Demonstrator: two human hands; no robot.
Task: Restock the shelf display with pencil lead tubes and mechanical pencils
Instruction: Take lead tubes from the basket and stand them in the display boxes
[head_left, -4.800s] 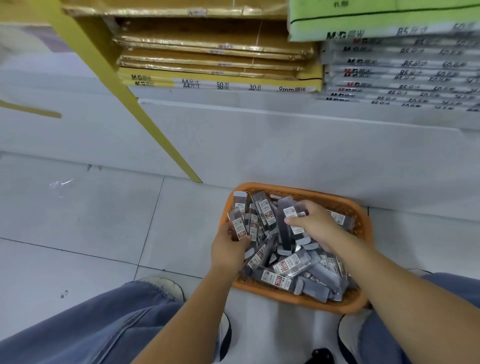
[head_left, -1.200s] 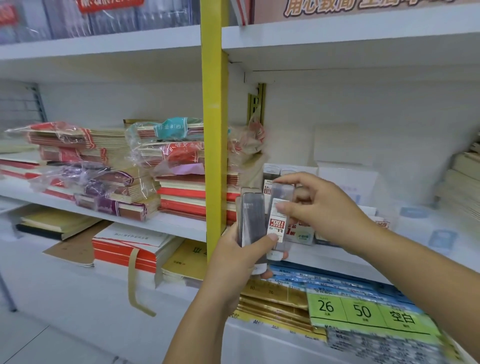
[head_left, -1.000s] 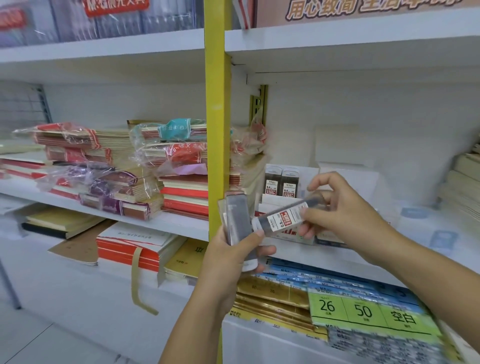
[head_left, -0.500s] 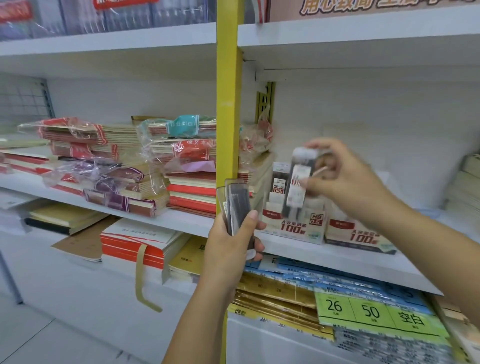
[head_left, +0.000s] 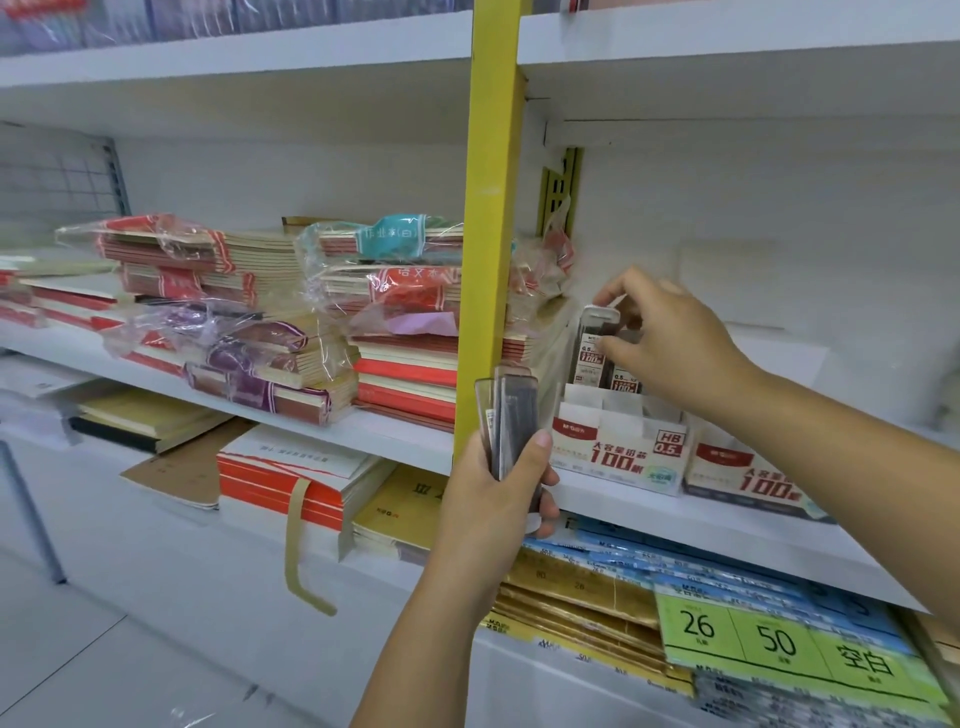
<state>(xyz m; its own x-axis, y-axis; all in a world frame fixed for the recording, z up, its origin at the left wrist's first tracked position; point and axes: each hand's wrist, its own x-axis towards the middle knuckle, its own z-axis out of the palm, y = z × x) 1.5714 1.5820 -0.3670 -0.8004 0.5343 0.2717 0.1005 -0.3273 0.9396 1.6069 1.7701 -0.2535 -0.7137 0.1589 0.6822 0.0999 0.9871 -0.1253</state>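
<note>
A: What is hidden or hard to make out?
B: The lower ends of the bundle of tubes (head_left: 511, 415) are covered by curled fingers; the bundle is gripped upright by the left hand (head_left: 493, 499) at centre frame.
A: And the lead tube (head_left: 597, 332)?
B: Upright, long axis vertical, right of centre, it is pinched near its top by the right hand (head_left: 670, 343). Its foot is hidden within the display box (head_left: 618, 452), beside a second tube (head_left: 623, 383).

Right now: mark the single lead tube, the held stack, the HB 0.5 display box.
Single lead tube (head_left: 592, 356): head view, printed label.
Lead tube stack (head_left: 514, 405): head view, upper half.
HB 0.5 display box (head_left: 618, 457): head view, front panel.
</note>
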